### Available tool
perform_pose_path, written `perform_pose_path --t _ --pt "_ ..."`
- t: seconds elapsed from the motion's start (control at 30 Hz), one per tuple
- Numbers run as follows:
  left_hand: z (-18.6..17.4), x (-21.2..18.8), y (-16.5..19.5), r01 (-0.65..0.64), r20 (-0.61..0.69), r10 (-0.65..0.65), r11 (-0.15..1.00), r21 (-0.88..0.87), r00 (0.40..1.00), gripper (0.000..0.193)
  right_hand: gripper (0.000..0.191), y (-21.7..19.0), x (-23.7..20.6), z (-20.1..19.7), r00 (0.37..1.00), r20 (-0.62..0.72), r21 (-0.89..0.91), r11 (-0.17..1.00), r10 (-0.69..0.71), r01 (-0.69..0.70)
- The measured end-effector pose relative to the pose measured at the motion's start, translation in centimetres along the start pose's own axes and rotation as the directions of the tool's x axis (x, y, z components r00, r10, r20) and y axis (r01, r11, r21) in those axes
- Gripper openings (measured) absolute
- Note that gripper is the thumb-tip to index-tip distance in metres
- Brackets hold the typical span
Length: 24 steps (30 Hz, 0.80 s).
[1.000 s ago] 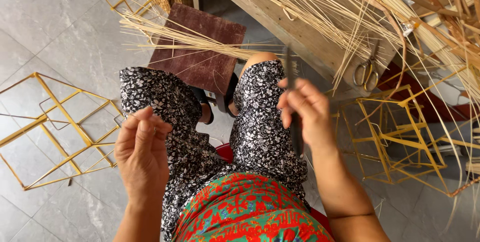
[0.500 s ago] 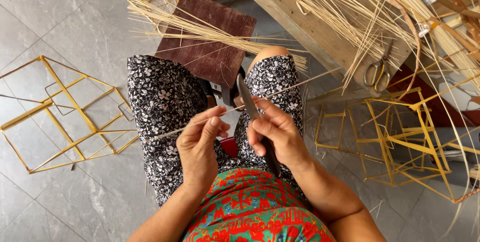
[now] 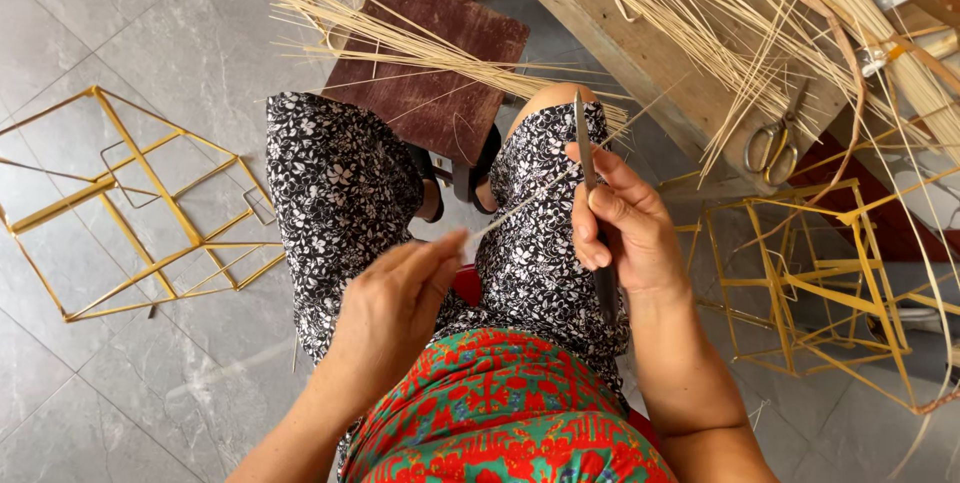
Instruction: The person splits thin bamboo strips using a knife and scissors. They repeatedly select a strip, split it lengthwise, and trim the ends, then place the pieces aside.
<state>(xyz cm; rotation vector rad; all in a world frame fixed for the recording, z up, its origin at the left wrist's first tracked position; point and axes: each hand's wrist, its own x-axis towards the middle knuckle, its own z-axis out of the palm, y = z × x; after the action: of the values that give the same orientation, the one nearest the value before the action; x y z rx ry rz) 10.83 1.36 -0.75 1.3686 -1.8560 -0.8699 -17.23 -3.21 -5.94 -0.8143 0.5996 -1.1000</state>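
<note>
No container is in view. The right hand [image 3: 625,228] keeps its grip clamped on a narrow dark blade [image 3: 585,158], which points up and away from the body, thumb pressed along its flat. The left hand [image 3: 395,298] has thumb and fingers pinched together on the near end of a thin pale strip [image 3: 520,205]. The strip runs from the left fingertips diagonally up to the blade and meets it just beside the right thumb, above the lap.

A dark red stool [image 3: 430,73] stands ahead of the knees, with a loose bundle of strips [image 3: 400,43] lying across it. A wooden tabletop [image 3: 650,53] at upper right carries more long strips and a pair of scissors [image 3: 770,148]. A yellow wire-like frame [image 3: 130,203] lies on the tiled floor [image 3: 120,393] at left; further yellow frames [image 3: 800,283] stand at right.

The lower part of the blade is hidden behind the right palm. The feet are covered by the stool edge. The frames at right are cut off by the picture edge.
</note>
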Motion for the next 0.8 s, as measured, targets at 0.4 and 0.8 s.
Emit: perform_pose_path --t 0.4,0.8 --pt "2.7 -0.2 -1.4 0.227 0.142 -0.194 0.934 -0.276 0.971 0.021 0.038 2.7 -1.3 3.3 0.987 0.056 -0.484 0.868 0.152 -0.107" --pt "2.6 -2.7 -2.6 0.112 0.041 -0.108 0.987 -0.118 0.993 0.022 0.031 -0.1 -1.5 0.7 0.985 -0.082 -0.477 0.873 -0.155 0.098"
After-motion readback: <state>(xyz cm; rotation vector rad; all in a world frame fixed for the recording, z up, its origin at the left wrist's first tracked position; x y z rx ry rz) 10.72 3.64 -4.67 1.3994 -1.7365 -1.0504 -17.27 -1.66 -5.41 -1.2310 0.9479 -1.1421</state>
